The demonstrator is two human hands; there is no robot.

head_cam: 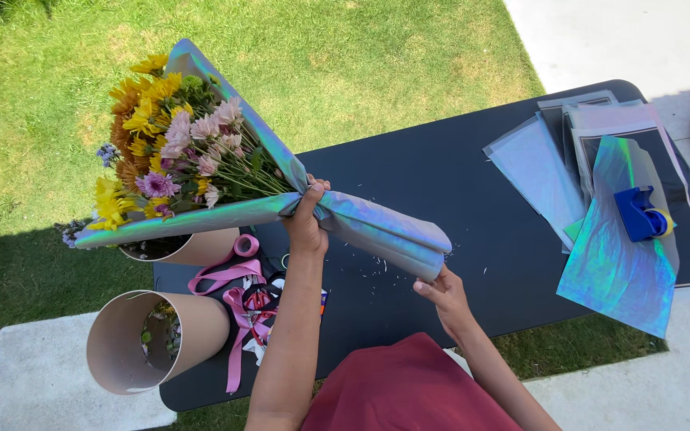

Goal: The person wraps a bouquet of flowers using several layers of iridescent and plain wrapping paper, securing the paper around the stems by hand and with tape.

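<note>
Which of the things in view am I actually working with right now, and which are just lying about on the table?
In hand:
- bouquet of yellow and pink flowers
- iridescent wrap around it
- left hand, grip closed at the wrap's neck
- right hand, holding the wrap's lower end

Lying about:
- spare iridescent sheets
- blue tape dispenser
- pink ribbon
- two cardboard tubes
- black table

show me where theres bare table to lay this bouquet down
The widest bare stretch of the black table lies between the wrapped bouquet in the left hand and the iridescent sheets with the blue tape dispenser at the right. The left end is crowded: two cardboard tubes and pink ribbon. The right hand holds the wrap's tail.
</note>
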